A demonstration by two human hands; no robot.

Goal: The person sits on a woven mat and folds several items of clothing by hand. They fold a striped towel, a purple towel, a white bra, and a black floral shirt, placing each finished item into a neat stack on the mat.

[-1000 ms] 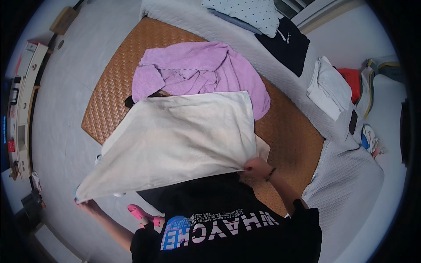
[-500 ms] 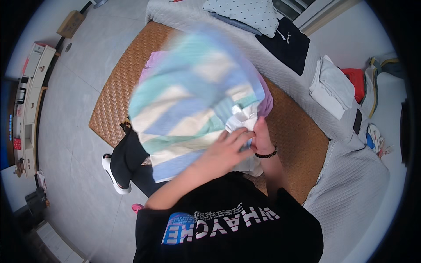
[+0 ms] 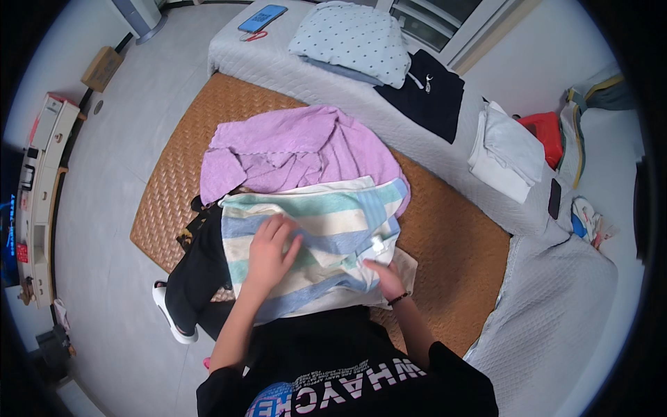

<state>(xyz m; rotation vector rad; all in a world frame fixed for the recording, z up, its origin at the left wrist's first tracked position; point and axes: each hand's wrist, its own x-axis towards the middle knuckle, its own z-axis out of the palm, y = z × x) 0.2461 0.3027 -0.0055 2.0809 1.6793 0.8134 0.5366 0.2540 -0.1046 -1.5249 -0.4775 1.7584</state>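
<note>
Your striped cloth [image 3: 313,224] lies across the middle of the frame, creased, its bands of blue, green and cream running roughly from side to side. Your left hand [image 3: 273,251] is over its left half, fingers a little spread and the thumb standing apart; they are slightly blurred, and you cannot tell from this view whether they press on the fabric or sit just above it. Your right hand [image 3: 386,276] is at the cloth's lower right edge, thumb on top, holding the fabric there, just beside a white tag [image 3: 377,244]. A dark bracelet [image 3: 398,299] circles your right wrist.

Just above the striped cloth, and partly covered by its top edge, a purple cloth [image 3: 274,142] lies rumpled on the brown mat [image 3: 451,229]. A beige corner [image 3: 407,268] shows to the right of your right hand. Your black trousers [image 3: 201,250] show at the left of the striped cloth, with a white shoe [image 3: 170,314] lower left.

Along the upper right runs the grey sofa [image 3: 389,121], bearing a phone [image 3: 262,19], red-handled scissors [image 3: 256,35], a dotted pillow [image 3: 352,43], a black garment [image 3: 434,101] and a folded white cloth [image 3: 508,151].
</note>
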